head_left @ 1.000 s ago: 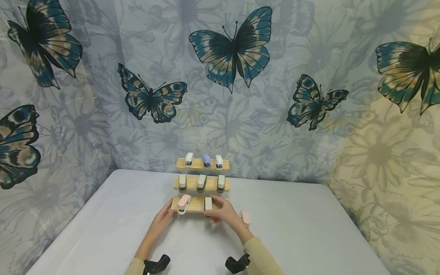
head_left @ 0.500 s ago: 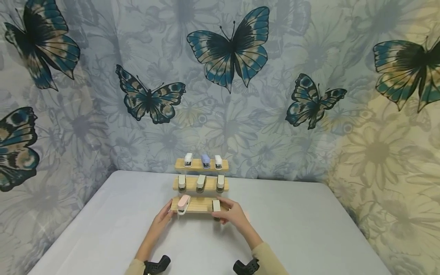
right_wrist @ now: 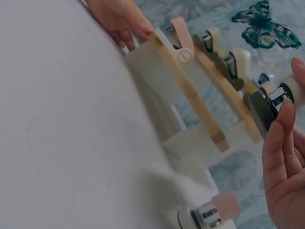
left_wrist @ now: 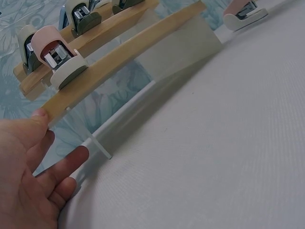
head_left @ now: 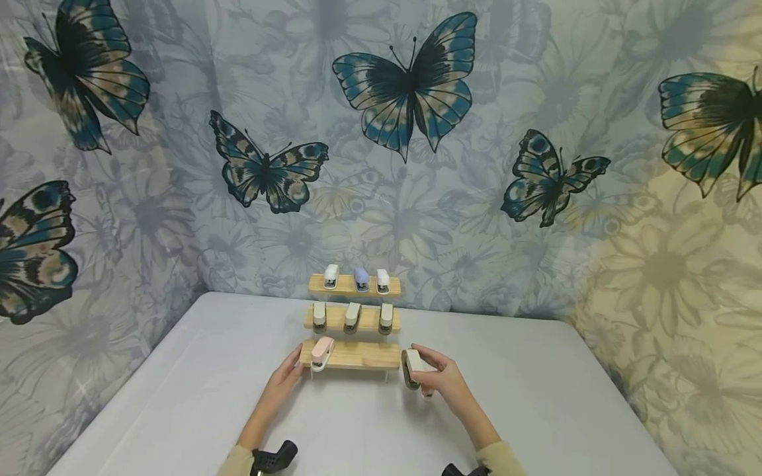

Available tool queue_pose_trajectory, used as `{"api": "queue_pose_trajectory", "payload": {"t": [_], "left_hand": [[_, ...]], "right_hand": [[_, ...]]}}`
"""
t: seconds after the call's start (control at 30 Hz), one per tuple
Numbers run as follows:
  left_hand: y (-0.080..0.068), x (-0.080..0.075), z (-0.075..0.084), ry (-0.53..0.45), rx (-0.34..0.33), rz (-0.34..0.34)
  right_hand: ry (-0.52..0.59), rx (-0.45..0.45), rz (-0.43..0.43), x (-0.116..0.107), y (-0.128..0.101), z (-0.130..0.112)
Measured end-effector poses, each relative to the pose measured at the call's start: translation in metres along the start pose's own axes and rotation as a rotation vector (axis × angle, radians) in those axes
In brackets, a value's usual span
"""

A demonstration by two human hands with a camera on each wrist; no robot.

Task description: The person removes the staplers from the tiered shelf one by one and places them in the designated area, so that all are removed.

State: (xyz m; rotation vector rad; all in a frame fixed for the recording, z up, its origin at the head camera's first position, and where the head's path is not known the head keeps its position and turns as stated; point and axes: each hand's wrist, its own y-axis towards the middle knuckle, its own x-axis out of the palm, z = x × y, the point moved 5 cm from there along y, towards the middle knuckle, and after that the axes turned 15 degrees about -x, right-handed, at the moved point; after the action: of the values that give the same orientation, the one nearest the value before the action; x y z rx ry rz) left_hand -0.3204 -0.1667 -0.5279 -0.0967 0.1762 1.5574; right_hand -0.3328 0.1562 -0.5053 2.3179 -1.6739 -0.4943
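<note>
No text, label, brand, number or sign could be read anywhere in the pictures; the staplers and the shelves carried no readable writing.

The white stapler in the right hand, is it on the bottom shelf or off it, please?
Off it: the right hand holds the white stapler beside the bottom shelf's right end, above the table.

A three-tier wooden rack (head_left: pixel 351 355) is set at the back of the table (head_left: pixel 536 410), staplers placed on each tier. One stapler (head_left: pixel 411 367) is held just right of the lowest tier, another stapler (right_wrist: pixel 209 213) lying beyond
</note>
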Motion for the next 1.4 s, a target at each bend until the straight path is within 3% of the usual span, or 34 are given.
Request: {"api": "queue_pose_trajectory", "payload": {"t": [0.07, 0.13, 0.2, 0.4, 0.57, 0.67, 0.9, 1.2, 1.4], "left_hand": [[0.000, 0.000, -0.001, 0.008, -0.025, 0.005], [0.000, 0.000, -0.003, 0.008, -0.050, 0.007], [0.000, -0.001, -0.003, 0.001, -0.058, 0.002], [0.003, 0.000, -0.004, -0.005, -0.075, -0.009], [0.003, -0.001, -0.003, 0.008, -0.070, 0.004], [0.002, -0.002, -0.002, 0.028, -0.050, 0.000], [0.003, -0.006, 0.001, 0.038, -0.065, 0.019], [0.005, -0.005, -0.002, 0.003, -0.106, 0.012], [0.003, 0.001, 0.000, 0.007, -0.070, 0.025]], "right_hand": [[-0.008, 0.007, 0.004, -0.009, -0.005, 0.006], [-0.037, 0.067, 0.048, -0.021, -0.009, 0.028], [-0.048, 0.087, 0.070, -0.031, -0.013, 0.030], [-0.053, 0.048, 0.107, -0.052, -0.024, 0.012], [-0.065, 0.015, 0.077, -0.056, -0.029, -0.013], [-0.102, 0.063, 0.069, -0.060, -0.031, -0.015], [-0.156, 0.202, 0.061, -0.065, -0.037, -0.004], [-0.231, 0.259, 0.091, -0.068, -0.038, 0.004], [-0.339, 0.289, 0.045, -0.077, -0.039, 0.004]]}}
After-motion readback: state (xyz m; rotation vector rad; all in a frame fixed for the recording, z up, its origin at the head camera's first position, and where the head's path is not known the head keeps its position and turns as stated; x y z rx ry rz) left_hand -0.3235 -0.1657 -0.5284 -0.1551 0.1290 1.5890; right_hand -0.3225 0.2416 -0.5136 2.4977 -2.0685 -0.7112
